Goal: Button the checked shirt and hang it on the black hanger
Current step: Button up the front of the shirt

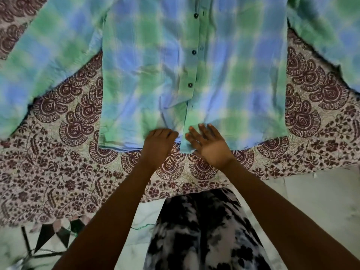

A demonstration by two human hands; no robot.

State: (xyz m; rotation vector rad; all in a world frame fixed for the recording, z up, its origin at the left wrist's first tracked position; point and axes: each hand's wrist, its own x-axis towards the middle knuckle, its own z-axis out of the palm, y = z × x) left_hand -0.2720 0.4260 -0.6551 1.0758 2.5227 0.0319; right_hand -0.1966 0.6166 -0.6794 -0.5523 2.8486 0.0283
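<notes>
Two hands worked at the near hem of the checked shirt — the left hand with fingers curled, gripping the hem edge of one front panel; the right hand with fingers spread and straight, resting flat on the other panel's lower edge.

Shirt: lay face-up and spread on a patterned bedspread, hem nearest, sleeves splayed to either side, collar out of view.

Placket: three dark buttons showed up the centre line, apparently unfastened, with small buttonholes just beside them on the opposite edge.

Handling note, as judgement — the hems should be drawn level so each button meets its own hole; fastening from the lowest upward, with the cloth held taut, would likely avoid a skewed front.

Black hanger: not visible.
</notes>
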